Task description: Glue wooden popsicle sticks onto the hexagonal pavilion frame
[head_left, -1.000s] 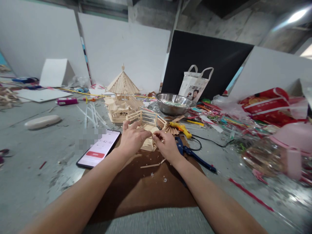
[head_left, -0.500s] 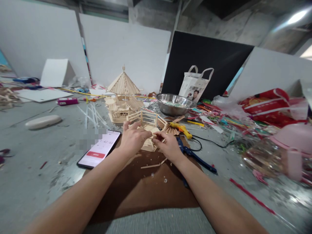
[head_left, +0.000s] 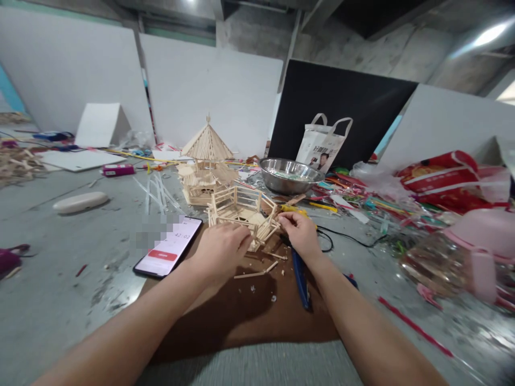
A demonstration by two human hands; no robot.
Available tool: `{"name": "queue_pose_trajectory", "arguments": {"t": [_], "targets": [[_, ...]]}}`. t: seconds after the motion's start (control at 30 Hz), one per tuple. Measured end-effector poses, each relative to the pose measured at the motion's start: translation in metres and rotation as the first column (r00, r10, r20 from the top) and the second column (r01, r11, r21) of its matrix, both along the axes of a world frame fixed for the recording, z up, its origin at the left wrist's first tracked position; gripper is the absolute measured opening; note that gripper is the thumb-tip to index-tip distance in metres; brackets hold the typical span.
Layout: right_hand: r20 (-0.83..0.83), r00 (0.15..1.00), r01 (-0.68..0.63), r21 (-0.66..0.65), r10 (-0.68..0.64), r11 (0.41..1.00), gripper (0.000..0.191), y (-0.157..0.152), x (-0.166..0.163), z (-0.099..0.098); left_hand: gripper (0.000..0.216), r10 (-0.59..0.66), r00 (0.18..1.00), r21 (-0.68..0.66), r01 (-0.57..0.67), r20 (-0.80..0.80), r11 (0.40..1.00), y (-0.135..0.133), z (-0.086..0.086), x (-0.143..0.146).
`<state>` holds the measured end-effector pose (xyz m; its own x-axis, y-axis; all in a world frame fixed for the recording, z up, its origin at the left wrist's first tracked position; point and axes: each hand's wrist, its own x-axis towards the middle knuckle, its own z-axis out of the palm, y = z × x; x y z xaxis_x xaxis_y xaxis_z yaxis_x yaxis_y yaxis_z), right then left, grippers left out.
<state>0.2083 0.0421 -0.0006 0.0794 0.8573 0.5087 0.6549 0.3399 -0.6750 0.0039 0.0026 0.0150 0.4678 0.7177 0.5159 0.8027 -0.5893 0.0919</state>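
A small many-sided model [head_left: 257, 219] of pale wooden sticks, with a railing around its floor, sits on a brown board [head_left: 249, 327]. My left hand [head_left: 223, 249] is at its front left, back of the hand up, fingers curled and bent inward; their tips are partly hidden. On the other side, my right hand [head_left: 300, 233] has thumb and forefinger pinched together at the model's right corner, by the railing. Behind it stands a finished-looking stick pavilion [head_left: 208, 166] with a pointed roof. Loose sticks [head_left: 255, 272] lie in front of the model.
Left of the board lies a phone [head_left: 169, 246]. Blue-handled pliers [head_left: 301, 279] lie under my right forearm, near a yellow glue gun [head_left: 293, 209] with a black cord. Further back is a metal bowl [head_left: 292, 179]. A pink-lidded jug [head_left: 454, 249] stands right among scraps.
My hands have drawn apart from the model's front: the right moved to its right corner, the left came down and nearer. More of the model shows. The view has shifted slightly.
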Motion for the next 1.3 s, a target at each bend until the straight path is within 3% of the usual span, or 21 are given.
{"name": "queue_pose_trajectory", "arguments": {"t": [0.13,0.23,0.33,0.43,0.67,0.83,1.07,1.3], "targets": [[-0.05,0.998,0.035,-0.038,-0.037,0.999,0.021,0.017,0.005,-0.003,0.031,0.081,0.982,-0.232,-0.12,-0.174,0.965,-0.011,-0.012,0.002],[-0.128,0.992,-0.018,-0.086,0.007,0.996,0.027,0.036,0.004,-0.012,0.027,0.113,0.976,-0.282,-0.162,-0.184,0.946,-0.01,-0.021,-0.001],[-0.171,0.982,-0.105,-0.115,0.084,0.988,0.04,0.051,0.003,-0.019,0.023,0.102,0.983,-0.304,-0.145,-0.152,0.941,-0.008,-0.025,-0.004],[-0.228,0.964,-0.174,-0.148,0.137,0.974,0.041,0.054,0.001,-0.018,0.022,0.069,0.988,-0.308,-0.109,-0.136,0.945,-0.006,-0.025,-0.006],[-0.344,0.932,-0.2,-0.223,0.115,0.954,0.029,0.038,-0.002,-0.009,0.024,0.085,0.99,-0.325,-0.119,-0.116,0.938,0.002,-0.025,-0.017],[-0.395,0.912,-0.227,-0.261,0.111,0.938,0.029,0.021,-0.005,-0.005,0.031,0.128,0.987,-0.393,-0.157,-0.099,0.906,0.008,-0.021,-0.027],[-0.51,0.857,-0.268,-0.31,0.079,0.912,0.039,-0.002,-0.013,-0.003,0.023,0.081,0.994,-0.501,-0.104,-0.066,0.859,0.014,-0.016,-0.04],[-0.601,0.795,-0.352,-0.338,0.088,0.873,0.04,-0.018,-0.015,0.002,0.028,0.127,0.987,-0.592,-0.163,-0.103,0.79,0.016,-0.009,-0.047]]}}
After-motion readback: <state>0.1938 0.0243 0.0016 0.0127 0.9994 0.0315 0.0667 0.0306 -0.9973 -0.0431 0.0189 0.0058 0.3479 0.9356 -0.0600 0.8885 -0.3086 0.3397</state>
